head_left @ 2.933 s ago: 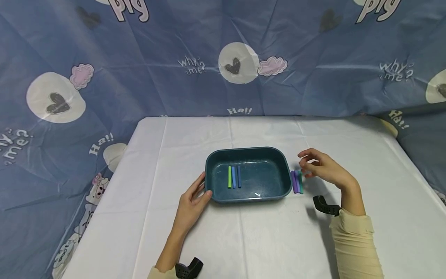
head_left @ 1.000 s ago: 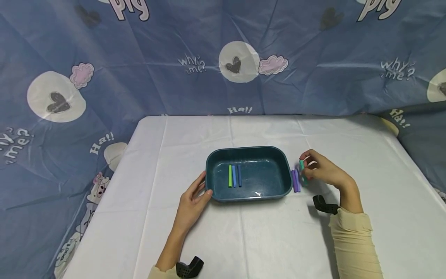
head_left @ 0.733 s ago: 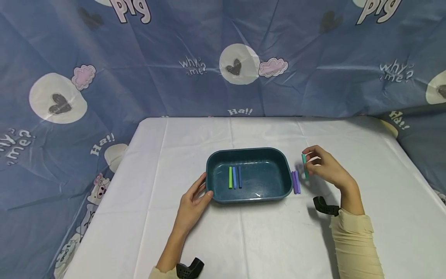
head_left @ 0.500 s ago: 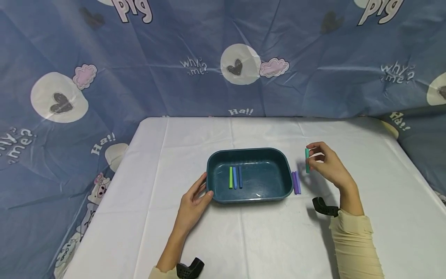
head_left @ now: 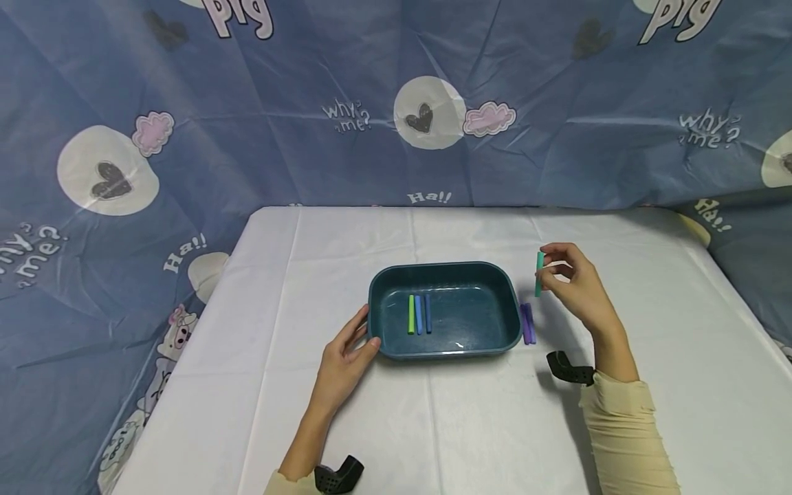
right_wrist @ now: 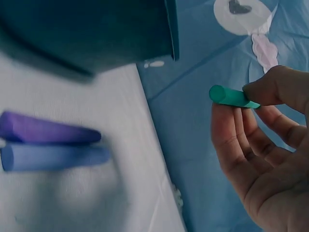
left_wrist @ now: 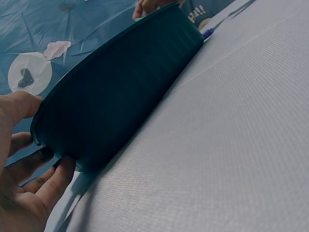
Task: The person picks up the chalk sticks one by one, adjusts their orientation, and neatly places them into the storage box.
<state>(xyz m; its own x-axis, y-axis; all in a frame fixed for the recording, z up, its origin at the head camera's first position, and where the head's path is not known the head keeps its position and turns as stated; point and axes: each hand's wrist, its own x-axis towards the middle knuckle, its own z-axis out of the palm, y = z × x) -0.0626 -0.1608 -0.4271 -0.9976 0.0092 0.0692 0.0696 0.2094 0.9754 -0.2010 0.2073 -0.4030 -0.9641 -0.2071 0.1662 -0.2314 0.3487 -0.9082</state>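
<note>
A teal piece of chalk [head_left: 539, 273] is pinched between the thumb and fingers of my right hand [head_left: 572, 285], above the table right of the dark teal tray [head_left: 470, 317]. In the right wrist view that chalk [right_wrist: 234, 96] points toward the tray. My left hand [head_left: 342, 361] holds the tray's left end; the left wrist view shows the thumb at the rim and fingers against the outer wall. Inside the tray lie a lime green chalk [head_left: 411, 315], a blue chalk [head_left: 419, 315] and a darker blue chalk [head_left: 428, 314], side by side.
Against the tray's right side, a purple chalk [head_left: 525, 324] and a bluish-violet chalk [head_left: 531, 324] lie on the white tablecloth [head_left: 470, 419]. A blue printed curtain [head_left: 297, 137] hangs behind the table. Each wrist carries a black camera mount [head_left: 569, 368].
My right hand has picked up the teal chalk from beside the two purple ones, raised it away from them, then moved slightly left. My left hand stays at the tray.
</note>
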